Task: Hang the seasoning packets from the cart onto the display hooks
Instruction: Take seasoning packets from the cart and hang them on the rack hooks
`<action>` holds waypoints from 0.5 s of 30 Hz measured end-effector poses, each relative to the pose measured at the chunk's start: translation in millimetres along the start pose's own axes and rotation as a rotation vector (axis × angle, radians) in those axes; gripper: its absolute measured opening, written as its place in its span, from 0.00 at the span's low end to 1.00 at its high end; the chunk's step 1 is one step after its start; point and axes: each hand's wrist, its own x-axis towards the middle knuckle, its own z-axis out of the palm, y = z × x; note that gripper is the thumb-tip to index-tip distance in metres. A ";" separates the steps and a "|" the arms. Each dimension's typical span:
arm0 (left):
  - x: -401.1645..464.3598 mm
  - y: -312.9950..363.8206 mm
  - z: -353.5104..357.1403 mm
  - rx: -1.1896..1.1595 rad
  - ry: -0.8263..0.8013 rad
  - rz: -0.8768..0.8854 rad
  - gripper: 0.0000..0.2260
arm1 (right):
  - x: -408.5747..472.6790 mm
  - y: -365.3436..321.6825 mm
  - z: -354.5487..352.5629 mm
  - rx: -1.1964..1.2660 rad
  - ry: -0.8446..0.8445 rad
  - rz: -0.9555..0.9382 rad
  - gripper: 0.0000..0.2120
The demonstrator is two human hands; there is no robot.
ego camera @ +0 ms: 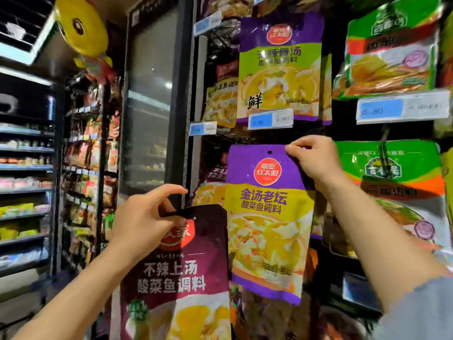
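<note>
Dark display rack (338, 133) fills the right half of the view, hung with seasoning packets in rows. Glass-door cooler (149, 94) stands to its left; stocked aisle shelves (27, 168) recede at far left.

Upper row: a purple-and-yellow packet (279, 67) hangs centre with a blue price tag (270, 119) at its lower edge; a green packet (389, 50) hangs to the right above a second price tag (402, 107). Lower right: another green packet (392, 177) on a hook.

Maroon packet (176, 273), near, lower centre-left, upright, top edge curled forward. Left hand (142, 222) grips its top left corner, thumb on the front face, index finger raised and extended above the edge.

Purple-and-yellow seasoning packet (268, 217), centre, held upright against the rack just below the blue price tag, hang hole (269, 152) visible at top centre and free of any hook. Its left edge lies just beside the maroon packet. Right hand (316, 160) holds its top right corner; fingers (294, 149) pinched together on the purple header.
</note>
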 end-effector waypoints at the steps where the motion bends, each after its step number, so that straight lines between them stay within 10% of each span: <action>1: 3.1 -1.9 1.5 -0.004 -0.006 0.005 0.23 | 5.3 1.4 4.3 0.038 -0.010 0.037 0.03; 15: 34.1 -18.3 23.7 0.084 0.025 -0.044 0.25 | 61.9 12.9 19.8 0.406 -0.058 0.205 0.03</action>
